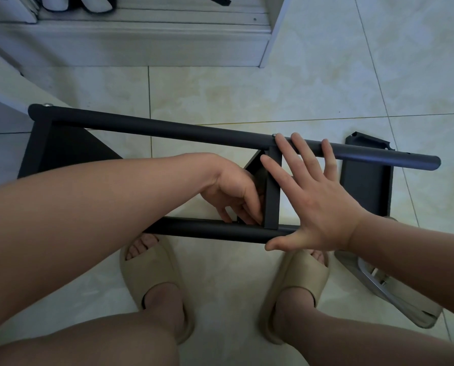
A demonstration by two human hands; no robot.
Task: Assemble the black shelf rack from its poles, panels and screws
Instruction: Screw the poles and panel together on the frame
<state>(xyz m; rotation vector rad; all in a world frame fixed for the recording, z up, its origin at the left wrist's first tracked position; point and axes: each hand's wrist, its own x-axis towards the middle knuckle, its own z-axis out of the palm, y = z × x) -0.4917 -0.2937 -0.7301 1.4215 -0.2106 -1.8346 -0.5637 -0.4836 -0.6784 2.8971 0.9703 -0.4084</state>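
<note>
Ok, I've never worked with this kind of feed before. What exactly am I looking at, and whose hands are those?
There is no machine here. A person wears one camera on the head, and it looks down at their own bare hands, knees and slippers. On the tiled floor lies a half-built black rack: a far pole and a near pole joined by flat panels. The right hand is spread flat, with its fingers across the far pole and its thumb by the near pole. The left hand reaches inside the frame, fingers curled at the middle panel where it meets the near pole. Whether it pinches anything is hidden. A loose panel lies on the floor to the right.
</note>
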